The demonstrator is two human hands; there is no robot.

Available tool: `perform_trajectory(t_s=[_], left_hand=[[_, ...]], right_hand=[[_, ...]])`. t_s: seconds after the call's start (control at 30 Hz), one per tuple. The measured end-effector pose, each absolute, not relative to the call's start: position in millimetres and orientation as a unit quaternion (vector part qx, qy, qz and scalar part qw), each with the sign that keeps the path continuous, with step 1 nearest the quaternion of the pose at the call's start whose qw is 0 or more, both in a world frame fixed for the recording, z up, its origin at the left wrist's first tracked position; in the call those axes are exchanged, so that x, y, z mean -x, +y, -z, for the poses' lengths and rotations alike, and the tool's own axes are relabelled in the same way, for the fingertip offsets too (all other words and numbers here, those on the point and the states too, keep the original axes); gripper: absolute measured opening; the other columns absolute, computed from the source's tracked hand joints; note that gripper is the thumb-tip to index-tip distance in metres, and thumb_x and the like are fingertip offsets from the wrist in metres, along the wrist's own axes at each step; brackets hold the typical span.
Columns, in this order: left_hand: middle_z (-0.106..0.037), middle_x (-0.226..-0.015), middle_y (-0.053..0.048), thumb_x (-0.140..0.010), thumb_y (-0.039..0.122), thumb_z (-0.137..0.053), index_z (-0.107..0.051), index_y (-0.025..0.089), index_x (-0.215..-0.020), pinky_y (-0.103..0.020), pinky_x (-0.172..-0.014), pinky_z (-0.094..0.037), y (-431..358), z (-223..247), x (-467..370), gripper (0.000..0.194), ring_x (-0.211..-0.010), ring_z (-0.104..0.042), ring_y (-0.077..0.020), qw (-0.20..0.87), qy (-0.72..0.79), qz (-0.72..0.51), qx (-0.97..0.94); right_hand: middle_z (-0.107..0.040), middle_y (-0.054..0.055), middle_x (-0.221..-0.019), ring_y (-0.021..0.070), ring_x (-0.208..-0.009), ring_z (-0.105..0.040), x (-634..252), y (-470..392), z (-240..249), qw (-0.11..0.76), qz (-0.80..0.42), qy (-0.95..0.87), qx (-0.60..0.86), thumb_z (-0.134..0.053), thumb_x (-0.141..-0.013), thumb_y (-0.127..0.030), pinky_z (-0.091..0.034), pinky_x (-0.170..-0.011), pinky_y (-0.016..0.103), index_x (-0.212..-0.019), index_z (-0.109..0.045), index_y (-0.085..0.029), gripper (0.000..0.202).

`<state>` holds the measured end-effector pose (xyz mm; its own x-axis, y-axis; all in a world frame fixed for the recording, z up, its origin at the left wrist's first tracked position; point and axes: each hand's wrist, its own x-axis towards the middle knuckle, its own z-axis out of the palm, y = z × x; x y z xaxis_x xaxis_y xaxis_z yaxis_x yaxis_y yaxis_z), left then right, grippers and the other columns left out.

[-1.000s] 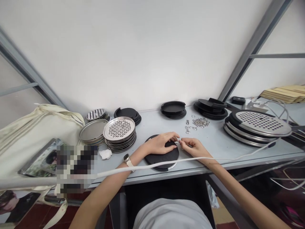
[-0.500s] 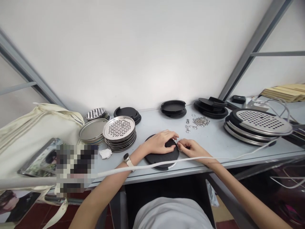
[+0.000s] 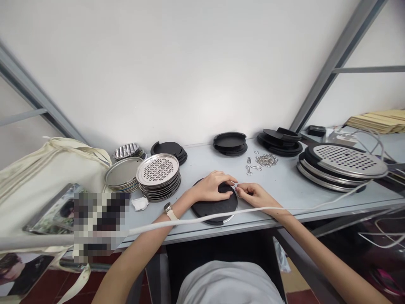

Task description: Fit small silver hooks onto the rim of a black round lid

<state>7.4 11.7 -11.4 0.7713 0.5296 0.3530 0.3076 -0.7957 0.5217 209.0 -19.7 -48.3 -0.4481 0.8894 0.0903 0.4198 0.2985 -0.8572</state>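
Resting on a black disc, left fingers parted, right fingers pinching a small metal piece

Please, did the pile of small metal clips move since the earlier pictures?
No. Against the grey table, the pile of small metal clips keeps its place; only the whole view shifts slightly.

The disc is black. At its ten o'clock, a silver plate is dark-speckled. The table is grey-blue.
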Motion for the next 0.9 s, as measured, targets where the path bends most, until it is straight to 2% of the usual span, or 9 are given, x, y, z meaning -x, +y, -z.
perform_trajectory(t_s=[0.43,0.63,0.8,0.9], left_hand=[[-0.068,-0.101,-0.003,-0.075,0.015,-0.06,-0.057,0.021,-0.113,-0.035,-0.097,-0.036,11.0,10.1,-7.7,0.038,-0.097,-0.058,-0.0183,0.237,0.228,-0.243,-0.913],[-0.066,-0.097,-0.003,-0.079,0.012,-0.054,-0.052,0.019,-0.117,-0.032,-0.093,-0.041,9.4,10.4,-5.2,0.039,-0.1,-0.055,-0.0183,0.229,0.22,-0.241,-0.917],[-0.056,-0.109,-0.009,-0.077,0.016,-0.055,-0.048,0.017,-0.116,-0.031,-0.089,-0.045,7.3,9.4,-4.4,0.039,-0.096,-0.056,-0.0176,0.215,0.228,-0.27,-0.911],[-0.056,-0.109,-0.009,-0.077,0.016,-0.055,-0.049,0.017,-0.113,-0.034,-0.093,-0.044,6.3,7.5,-4.8,0.036,-0.102,-0.054,-0.0198,0.201,0.227,-0.268,-0.914]], right_hand=[[-0.021,-0.005,-0.058,0.0081,-0.053,-0.021,-208.6,-22.8,45.4,0.317,-0.398,-0.737,0.444,-0.04,-0.087,-0.049,-0.018,-0.049,0.024,-0.058,-0.027,-0.02,0.043],[-0.024,-0.005,-0.058,0.0088,-0.053,-0.024,-211.8,-23.7,43.6,0.35,-0.388,-0.725,0.447,-0.04,-0.088,-0.048,-0.022,-0.05,0.024,-0.059,-0.03,-0.02,0.042],[-0.037,-0.003,-0.058,0.0112,-0.054,-0.034,-204.3,-23.7,44.6,0.321,-0.33,-0.761,0.457,-0.034,-0.092,-0.046,-0.028,-0.053,0.025,-0.064,-0.04,-0.019,0.039],[-0.047,0.0,-0.062,0.0136,-0.059,-0.042,-200.2,-24.2,43.7,0.293,-0.274,-0.796,0.454,-0.036,-0.092,-0.043,-0.032,-0.058,0.026,-0.068,-0.046,-0.019,0.036]])
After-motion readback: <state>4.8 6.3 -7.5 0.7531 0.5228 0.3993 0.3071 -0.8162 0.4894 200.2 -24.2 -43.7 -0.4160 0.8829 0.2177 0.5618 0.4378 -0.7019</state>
